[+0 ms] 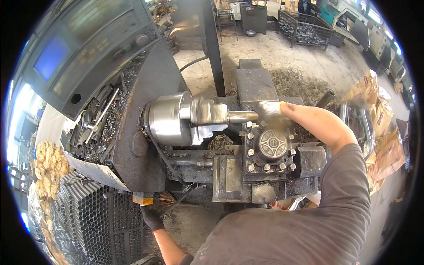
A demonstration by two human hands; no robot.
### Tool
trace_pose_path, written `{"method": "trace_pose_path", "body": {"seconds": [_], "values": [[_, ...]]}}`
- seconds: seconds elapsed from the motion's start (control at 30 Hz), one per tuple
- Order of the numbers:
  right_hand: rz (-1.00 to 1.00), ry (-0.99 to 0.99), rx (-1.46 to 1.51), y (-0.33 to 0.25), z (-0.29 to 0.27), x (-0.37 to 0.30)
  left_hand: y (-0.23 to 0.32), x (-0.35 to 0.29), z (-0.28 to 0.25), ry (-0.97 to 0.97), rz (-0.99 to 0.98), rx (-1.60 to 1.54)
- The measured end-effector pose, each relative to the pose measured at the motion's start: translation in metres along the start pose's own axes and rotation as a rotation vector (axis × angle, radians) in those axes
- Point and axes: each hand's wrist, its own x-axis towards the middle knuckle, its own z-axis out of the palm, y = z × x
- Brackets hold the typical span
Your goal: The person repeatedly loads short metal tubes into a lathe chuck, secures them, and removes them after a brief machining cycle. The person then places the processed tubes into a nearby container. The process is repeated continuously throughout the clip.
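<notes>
A lathe chuck [170, 118] of bright metal, with jaws blurred as if turning, faces a steel rod [243, 116]. My right hand [270, 108], in a pale glove with a yellow cuff, is at the rod's right end behind the tool post [268, 150]. Blur hides its fingers, so their grip does not show. At lower left, my left hand [152, 218] wears a dark glove with an orange cuff. It lies just below a small orange-fronted block [142, 198] on the machine's front, near a slanting dark lever [179, 201]; its fingers cannot be made out.
Metal tubes [84, 210] stand stacked at lower left. Tools and shavings fill a tray [95, 119] beside the headstock. A control panel [79, 48] rises at upper left. Brown paper sacks [384, 132] stand right; a wire-mesh bin [304, 28] of parts is behind.
</notes>
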Motion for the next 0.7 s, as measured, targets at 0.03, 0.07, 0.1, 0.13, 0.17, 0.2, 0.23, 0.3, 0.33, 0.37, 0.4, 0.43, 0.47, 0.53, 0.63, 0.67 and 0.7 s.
{"method": "trace_pose_path", "body": {"seconds": [0.03, 0.07, 0.1, 0.13, 0.17, 0.2, 0.23, 0.3, 0.33, 0.37, 0.4, 0.43, 0.47, 0.53, 0.63, 0.67, 0.7], "values": [[0.188, 0.012, 0.055, -0.004, -0.001, 0.004, 0.01, -0.008, 0.008, -0.002, -0.025, -0.028], [0.206, 0.042, 0.07, -0.014, -0.005, 0.005, 0.019, -0.015, 0.015, -0.077, -0.007, -0.057], [0.264, 0.021, -0.012, -0.031, -0.01, 0.018, 0.031, -0.018, 0.018, -0.048, -0.127, -0.118], [0.32, -0.001, -0.094, -0.056, -0.016, 0.027, 0.041, -0.019, 0.02, -0.092, -0.203, -0.174], [0.342, 0.018, 0.145, -0.081, -0.024, 0.024, 0.047, -0.02, 0.019, -0.052, -0.297, -0.226], [0.335, 0.062, 0.255, -0.112, -0.028, 0.034, 0.05, -0.019, 0.016, -0.126, -0.32, -0.211], [0.243, 0.099, 0.438, -0.14, -0.034, 0.043, 0.05, -0.014, 0.013, -0.119, -0.359, -0.188], [0.4, -0.027, 0.398, -0.182, -0.048, 0.048, 0.043, 0.0, 0.0, -0.147, -0.308, -0.171], [0.434, 0.013, 0.248, -0.196, -0.047, 0.047, 0.035, 0.009, -0.006, -0.136, -0.257, -0.13], [0.415, 0.09, 0.13, -0.206, -0.044, 0.046, 0.025, 0.016, -0.014, -0.159, -0.167, -0.084], [0.371, 0.176, 0.008, -0.212, -0.043, 0.041, 0.016, 0.024, -0.021, -0.217, -0.065, 0.022], [0.304, 0.264, -0.024, -0.217, -0.041, 0.036, 0.008, 0.031, -0.027, -0.209, -0.052, -0.01], [0.289, 0.339, -0.043, -0.221, -0.04, 0.025, 0.004, 0.037, -0.032, -0.229, -0.025, 0.021], [0.352, 0.392, -0.104, -0.231, -0.04, 0.003, 0.002, 0.039, -0.034, -0.22, 0.002, 0.058], [0.436, 0.658, 0.033, -0.262, -0.042, -0.059, 0.012, 0.01, -0.021, -0.128, 0.08, 0.245], [0.399, 0.827, 0.035, -0.273, -0.032, -0.08, 0.022, -0.003, -0.012, -0.058, 0.131, 0.197], [0.281, 0.903, 0.07, -0.283, -0.02, -0.104, 0.026, -0.024, 0.001, 0.084, 0.286, 0.22]]}}
